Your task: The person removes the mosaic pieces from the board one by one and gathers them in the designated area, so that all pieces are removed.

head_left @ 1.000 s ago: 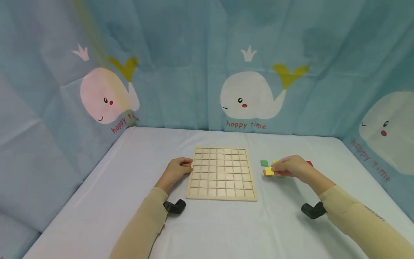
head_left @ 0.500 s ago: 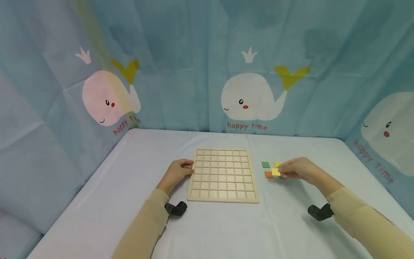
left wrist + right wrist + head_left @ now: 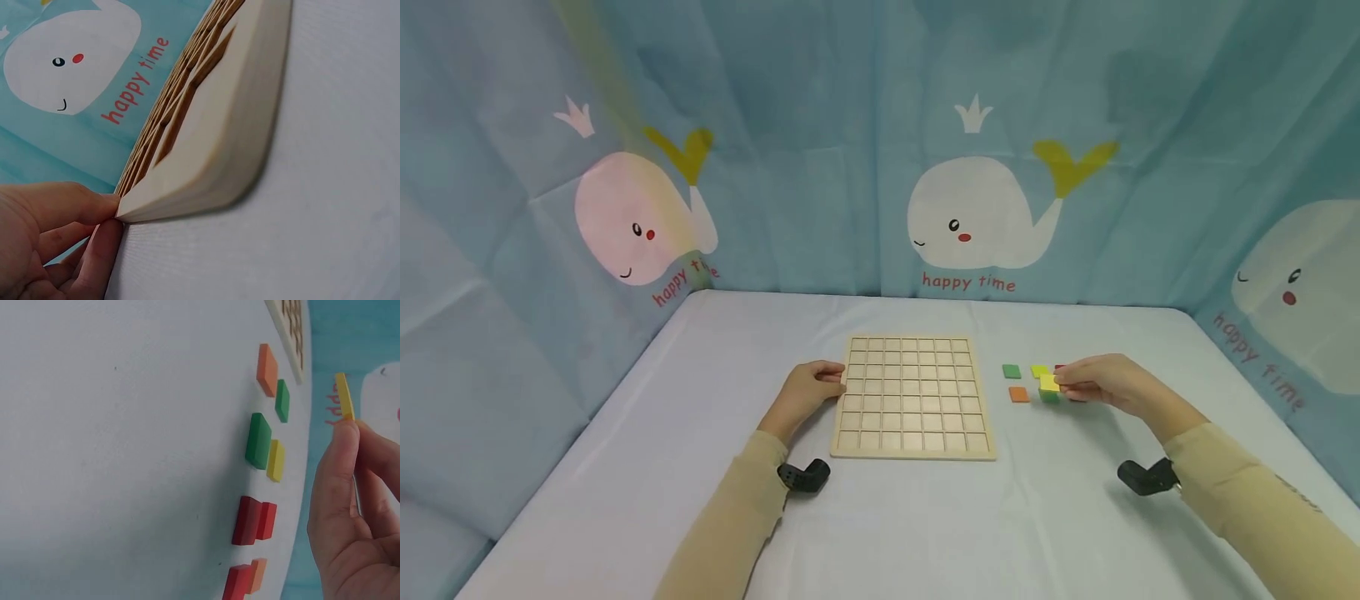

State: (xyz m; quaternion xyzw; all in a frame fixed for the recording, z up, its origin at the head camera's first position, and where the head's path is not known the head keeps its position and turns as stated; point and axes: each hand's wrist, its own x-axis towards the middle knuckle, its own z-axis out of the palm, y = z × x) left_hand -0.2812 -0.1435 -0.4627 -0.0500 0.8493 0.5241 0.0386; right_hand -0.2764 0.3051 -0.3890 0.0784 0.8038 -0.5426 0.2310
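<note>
A pale wooden grid board (image 3: 913, 398) lies flat on the table in the head view. My left hand (image 3: 801, 397) is at its left side, with thumb and fingertips on the edge; the left wrist view shows this hand (image 3: 59, 234) gripping near a rounded corner. Between the thumb and fingers of my right hand (image 3: 1116, 385) a thin yellow square tile (image 3: 1049, 382) is pinched. It hangs above a green tile (image 3: 1049, 397) in the head view. In the right wrist view the pinched yellow tile (image 3: 344, 397) is seen edge-on, raised off the table.
Two rows of tiles lie right of the board: a green tile (image 3: 1011, 372), another yellow tile (image 3: 1039, 371) and an orange tile (image 3: 1018, 394) among them. Red tiles (image 3: 247, 520) are partly behind the right hand in the head view. A whale-print curtain (image 3: 820, 167) stands behind the white table (image 3: 925, 525).
My right hand has moved to the right with the yellow tile, from over the orange tile to over the green one. The left hand stays at the board's edge.
</note>
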